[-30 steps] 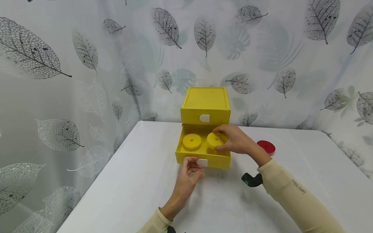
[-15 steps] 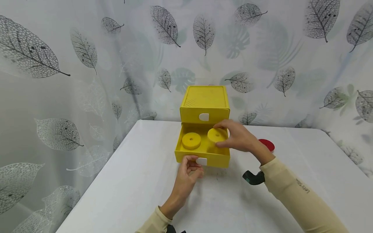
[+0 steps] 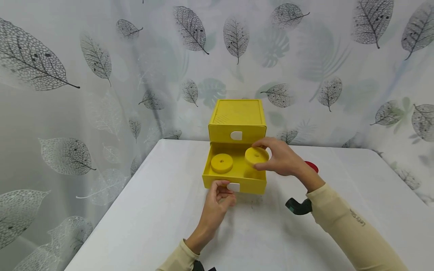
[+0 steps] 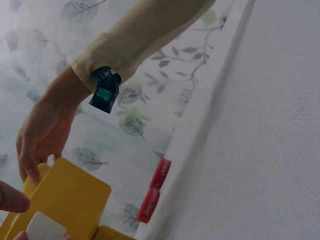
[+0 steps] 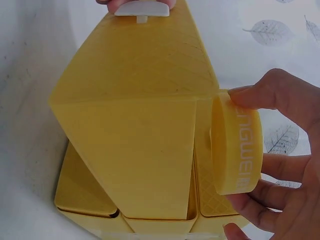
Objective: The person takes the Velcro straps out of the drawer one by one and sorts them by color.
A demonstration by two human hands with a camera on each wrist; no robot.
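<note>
A yellow plastic drawer (image 3: 251, 186) stands pulled out of the lower level of a small yellow drawer cabinet (image 3: 237, 113). My left hand (image 3: 213, 212) is at its front, fingertips gripping the white handle (image 5: 142, 8). My right hand (image 3: 283, 160) holds a thick yellow disc (image 3: 252, 158) with a centre hole by its edge, thumb on the near side and fingers behind. This disc is raised over the drawer's right side, tilted, with pale lettering on its rim in the right wrist view. Another yellow disc (image 3: 222, 168) lies flat in the drawer's left side.
Two red discs (image 4: 149, 205) lie on the white table (image 3: 152, 210) to the right of the cabinet; the right forearm partly hides them in the head view. Each wrist wears a dark camera mount (image 3: 298, 207). A leaf-patterned curtain (image 3: 190, 67) hangs behind and beside the table.
My right hand has lifted the yellow disc up and slightly right from the drawer's right side. The left hand keeps its place at the handle.
</note>
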